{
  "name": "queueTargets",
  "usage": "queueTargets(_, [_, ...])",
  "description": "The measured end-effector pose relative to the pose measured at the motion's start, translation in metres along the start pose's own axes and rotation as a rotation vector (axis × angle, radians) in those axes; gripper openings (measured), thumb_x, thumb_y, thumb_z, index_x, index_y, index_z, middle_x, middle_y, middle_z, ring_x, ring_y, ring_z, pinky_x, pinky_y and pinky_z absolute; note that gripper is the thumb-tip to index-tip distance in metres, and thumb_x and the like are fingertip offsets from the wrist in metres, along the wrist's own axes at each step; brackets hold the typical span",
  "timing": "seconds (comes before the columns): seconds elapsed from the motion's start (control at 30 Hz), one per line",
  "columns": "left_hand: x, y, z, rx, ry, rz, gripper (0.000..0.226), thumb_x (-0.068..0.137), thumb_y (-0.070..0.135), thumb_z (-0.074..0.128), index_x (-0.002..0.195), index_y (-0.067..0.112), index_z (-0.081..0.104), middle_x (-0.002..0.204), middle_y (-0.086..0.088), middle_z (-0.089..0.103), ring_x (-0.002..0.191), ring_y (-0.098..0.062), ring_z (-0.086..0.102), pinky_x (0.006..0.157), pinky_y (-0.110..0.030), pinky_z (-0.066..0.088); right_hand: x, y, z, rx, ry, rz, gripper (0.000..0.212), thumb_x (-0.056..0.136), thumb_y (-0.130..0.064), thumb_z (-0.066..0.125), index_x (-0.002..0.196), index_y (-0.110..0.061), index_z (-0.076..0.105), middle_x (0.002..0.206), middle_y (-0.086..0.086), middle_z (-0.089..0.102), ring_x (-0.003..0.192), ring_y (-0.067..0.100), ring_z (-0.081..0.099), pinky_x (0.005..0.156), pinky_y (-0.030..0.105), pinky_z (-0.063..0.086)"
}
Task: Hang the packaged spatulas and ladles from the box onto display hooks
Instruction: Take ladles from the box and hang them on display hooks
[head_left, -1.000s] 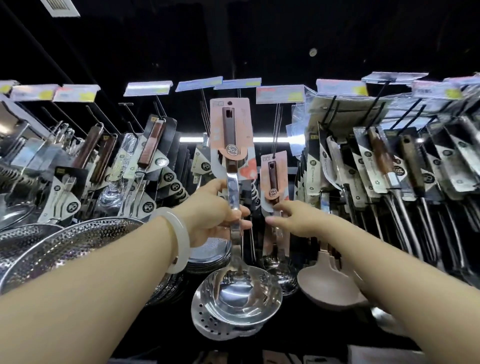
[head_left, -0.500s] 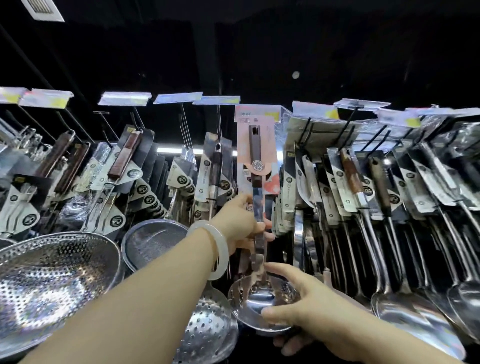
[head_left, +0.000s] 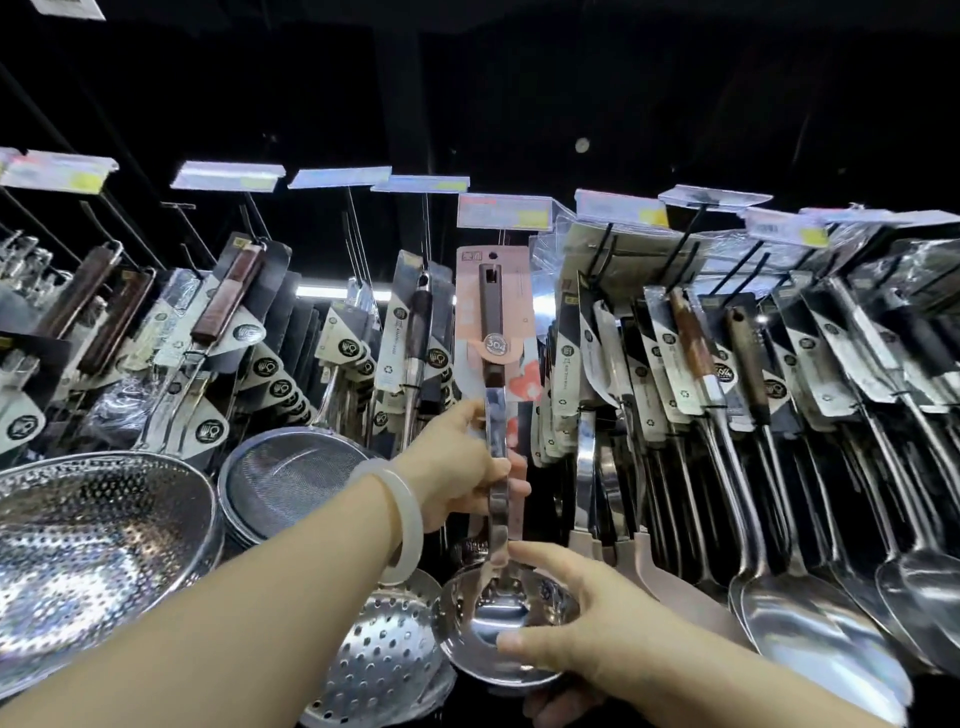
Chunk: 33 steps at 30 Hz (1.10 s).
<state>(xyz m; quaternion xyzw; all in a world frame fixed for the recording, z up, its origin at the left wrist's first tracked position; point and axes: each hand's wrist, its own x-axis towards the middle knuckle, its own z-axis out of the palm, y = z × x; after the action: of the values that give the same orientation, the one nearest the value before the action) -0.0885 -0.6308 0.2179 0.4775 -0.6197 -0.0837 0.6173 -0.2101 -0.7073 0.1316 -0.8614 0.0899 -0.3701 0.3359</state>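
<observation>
left hand (head_left: 457, 467) clamped on the flat steel shaft of the shiny stainless ladle on a pink backing card (head_left: 493, 431), thumb in front, fingers wrapped behind, roughly mid-handle. white translucent bangle (head_left: 405, 519) on that wrist. right hand (head_left: 597, 634) cups the ladle bowl from 4 o'clock: thumb lies across the front rim, index finger up by the neck where shaft meets bowl, other fingers curled under the bowl.

ladle is upright, centre frame, card top with its hang hole right up under the pink-and-yellow price tag (head_left: 504, 212) at 12 o'clock. cannot tell if the hole is on a hook; the hook tip is hidden behind the card.

at 3 o'clock of the ladle: dense rows of carded steel spatulas and spoons with dark wooden handles (head_left: 727, 364) hanging on black wire hooks (head_left: 680, 249), plus a couple of beige silicone turners (head_left: 644, 561) just beside the ladle shaft. at 9 o'clock: more carded utensils with brown wooden grips (head_left: 223, 301), a round fine-mesh strainer (head_left: 291, 478), and a big perforated steel colander (head_left: 93, 551) at far 8 o'clock. a perforated steel skimmer (head_left: 384, 660) sits just at 7 o'clock of the ladle bowl, partly behind the left wrist. row of clear price-tag holders (head_left: 228, 175) runs along the top of the display. background above is black.
</observation>
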Motion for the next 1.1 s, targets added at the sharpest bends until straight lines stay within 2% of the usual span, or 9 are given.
queueTargets(0.13, [0.010,0.015,-0.002,0.000,0.002,0.031,0.050,0.089,-0.013,0.043,0.123,0.023,0.045,0.091,-0.010,0.062,0.073,-0.022,0.067,0.060,-0.031,0.058,0.005,-0.006,-0.001,0.163,0.006,0.042,0.069,0.076,-0.004,0.072,0.131,-0.036,0.045,0.114,0.008,0.058,0.057,0.020,0.065,0.051,0.030,0.058])
queueTargets(0.33, [0.018,0.019,-0.004,0.068,0.006,-0.003,0.054,0.089,-0.013,0.041,0.130,0.021,0.039,0.092,-0.010,0.064,0.077,-0.025,0.067,0.075,-0.034,0.052,0.011,-0.015,0.003,0.205,0.027,0.082,0.067,0.078,-0.005,0.071,0.133,-0.031,0.045,0.103,0.008,0.065,0.061,0.018,0.066,0.052,0.031,0.059])
queueTargets(0.47, [0.019,0.012,-0.004,0.059,0.000,-0.052,0.043,0.090,-0.013,0.040,0.117,0.021,0.044,0.094,-0.012,0.060,0.072,-0.022,0.064,0.067,-0.032,0.054,0.012,-0.014,0.005,0.213,0.002,0.150,0.069,0.078,-0.009,0.072,0.137,-0.028,0.041,0.112,0.012,0.064,0.071,0.026,0.068,0.049,0.030,0.058])
queueTargets(0.57, [0.024,0.003,-0.004,0.046,0.015,-0.064,0.040,0.091,-0.012,0.040,0.112,0.022,0.044,0.092,-0.011,0.060,0.072,-0.021,0.064,0.067,-0.032,0.053,0.013,-0.019,0.006,0.158,-0.001,0.187,0.064,0.084,-0.016,0.066,0.140,-0.027,0.036,0.093,0.006,0.067,0.055,0.020,0.065,0.048,0.029,0.058])
queueTargets(0.63, [0.030,-0.005,-0.003,0.068,0.037,-0.046,0.041,0.091,-0.010,0.042,0.118,0.021,0.045,0.087,-0.008,0.061,0.071,-0.020,0.064,0.068,-0.033,0.054,0.013,-0.022,0.008,0.031,-0.010,0.231,0.059,0.088,-0.025,0.061,0.140,-0.028,0.034,0.098,0.006,0.065,0.046,0.016,0.061,0.046,0.026,0.055])
queueTargets(0.73, [0.039,-0.019,0.000,0.051,0.062,-0.039,0.042,0.091,-0.006,0.046,0.125,0.018,0.044,0.083,-0.007,0.061,0.070,-0.020,0.065,0.079,-0.040,0.054,0.014,-0.026,0.015,-0.257,-0.029,0.281,0.040,0.088,-0.044,0.056,0.121,-0.022,0.054,0.117,0.010,0.059,0.058,0.026,0.064,0.053,0.030,0.056])
queueTargets(0.87, [0.047,-0.030,0.000,0.017,0.112,-0.033,0.047,0.089,-0.008,0.047,0.127,0.021,0.044,0.086,-0.006,0.057,0.063,-0.018,0.062,0.065,-0.032,0.057,0.010,-0.027,0.022,-0.735,-0.009,0.225,0.047,0.086,-0.057,0.048,0.107,-0.020,0.065,0.097,0.005,0.055,0.091,0.025,0.062,0.076,0.037,0.053])
queueTargets(0.97, [0.053,-0.040,-0.005,0.047,0.143,0.004,0.053,0.087,-0.012,0.048,0.131,0.018,0.043,0.107,-0.015,0.057,0.063,-0.018,0.061,0.051,-0.022,0.056,0.007,-0.023,0.025,-1.065,-0.055,0.140,0.049,0.084,-0.052,0.055,0.119,-0.018,0.059,0.111,0.005,0.035,0.113,0.026,0.046,0.090,0.035,0.039])
queueTargets(1.1, [0.061,-0.049,-0.006,0.046,0.123,0.019,0.051,0.087,-0.010,0.049,0.132,0.012,0.041,0.101,-0.016,0.056,0.064,-0.019,0.061,0.059,-0.025,0.056,0.022,-0.014,0.030,-1.380,-0.128,-0.048,0.031,0.086,-0.026,0.059,0.115,-0.011,0.060,0.120,0.009,0.049,0.117,0.030,0.037,0.089,0.039,0.036])
